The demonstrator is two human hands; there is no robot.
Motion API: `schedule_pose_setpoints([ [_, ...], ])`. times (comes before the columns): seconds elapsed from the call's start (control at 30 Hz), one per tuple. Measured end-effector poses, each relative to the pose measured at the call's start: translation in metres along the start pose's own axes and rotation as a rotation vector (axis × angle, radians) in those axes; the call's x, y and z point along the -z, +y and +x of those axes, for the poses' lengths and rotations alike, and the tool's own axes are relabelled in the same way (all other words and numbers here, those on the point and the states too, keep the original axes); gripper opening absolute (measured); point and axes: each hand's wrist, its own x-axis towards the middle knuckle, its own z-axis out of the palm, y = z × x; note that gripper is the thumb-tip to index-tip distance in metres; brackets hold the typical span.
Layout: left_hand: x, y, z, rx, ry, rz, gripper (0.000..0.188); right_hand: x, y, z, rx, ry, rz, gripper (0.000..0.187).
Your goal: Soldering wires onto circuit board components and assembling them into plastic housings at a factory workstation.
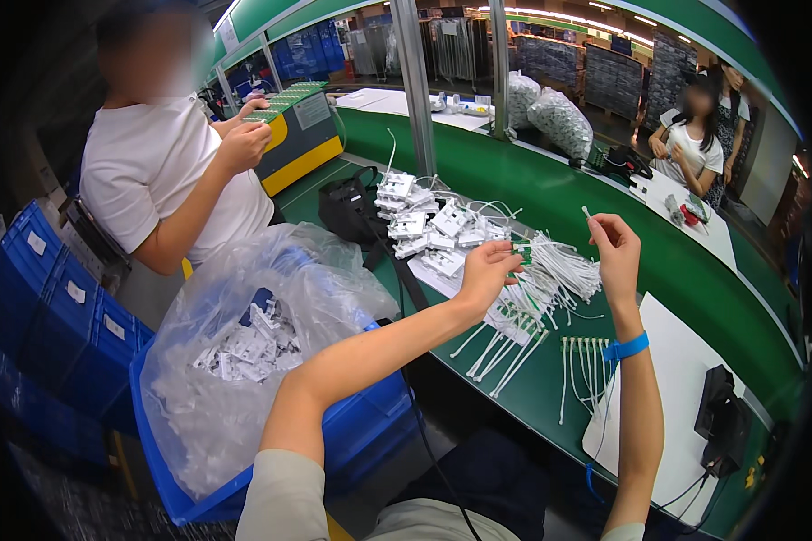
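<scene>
A white wire (586,212) is pinched by the right hand (614,242), right of the frame's middle. The left hand (487,273) is bent near the middle; whether something is held cannot be told. Below the hands, a row of wires (585,345) with green ends is laid on the tabletop (539,395), and seems done. Between the hands, a big wire pile (564,270) seems left to do. White cases (448,223) are heaped farther up. At lower left, a clear bag (185,406) is held by a blue bin (370,431).
</scene>
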Motion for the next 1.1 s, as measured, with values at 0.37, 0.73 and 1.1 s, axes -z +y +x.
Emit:
schedule_pose_setpoints([
  [0.37, 0.001, -0.001, -0.001, -0.018, -0.021, 0.005, 0.039, 0.007, -0.011, -0.001, 0.04, -0.036, -0.014, 0.013],
  [0.73, 0.002, -0.002, 0.0, -0.004, -0.038, 0.005, 0.035, 0.003, -0.014, -0.017, 0.06, 0.014, -0.026, 0.012],
  [1.1, 0.002, 0.007, -0.004, -0.015, -0.102, -0.058, 0.045, -0.017, -0.016, -0.039, 0.127, -0.081, -0.005, 0.006],
])
